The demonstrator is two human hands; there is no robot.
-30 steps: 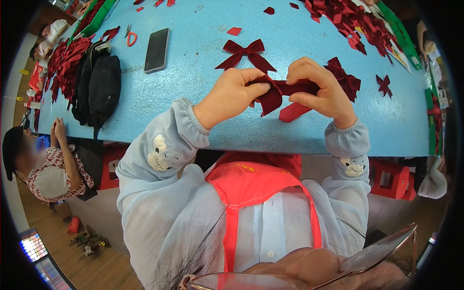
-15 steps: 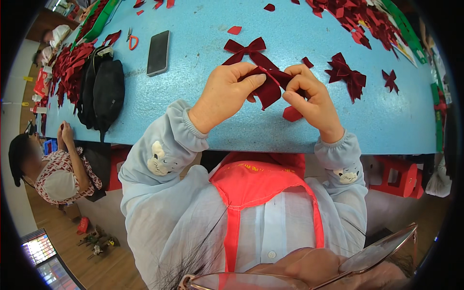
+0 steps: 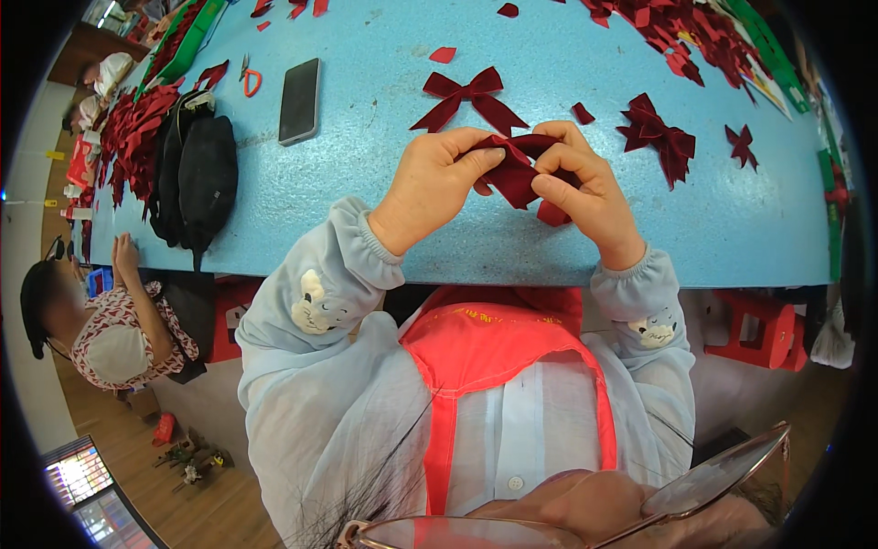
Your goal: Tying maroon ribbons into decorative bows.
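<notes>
A dark red velvet ribbon [image 3: 514, 181] is folded into a loop between my two hands, just above the near part of the table. My left hand [image 3: 428, 188] pinches its left end between thumb and fingers. On the other side, my right hand [image 3: 593, 194] grips the ribbon with thumb and bent fingers. Just beyond my hands lies a finished-looking red bow [image 3: 468, 95], its two tails spread toward me. To the right are a fuller layered bow [image 3: 657, 139] and a small bow [image 3: 742, 146]. A small cut ribbon piece [image 3: 583, 113] lies past my right hand.
A black phone [image 3: 300, 101], small orange-handled scissors [image 3: 251, 80] and a black pouch [image 3: 208, 178] lie on the left. Red ribbon heaps [image 3: 137, 137] flank both sides, beside green trays [image 3: 178, 46]. Another person [image 3: 119, 334] sits at left; a red stool [image 3: 754, 329] stands right.
The ribbon has been turned between my hands, and an open loop now shows where it was flatter. My hands have shifted slightly, uncovering more of the bow beyond them.
</notes>
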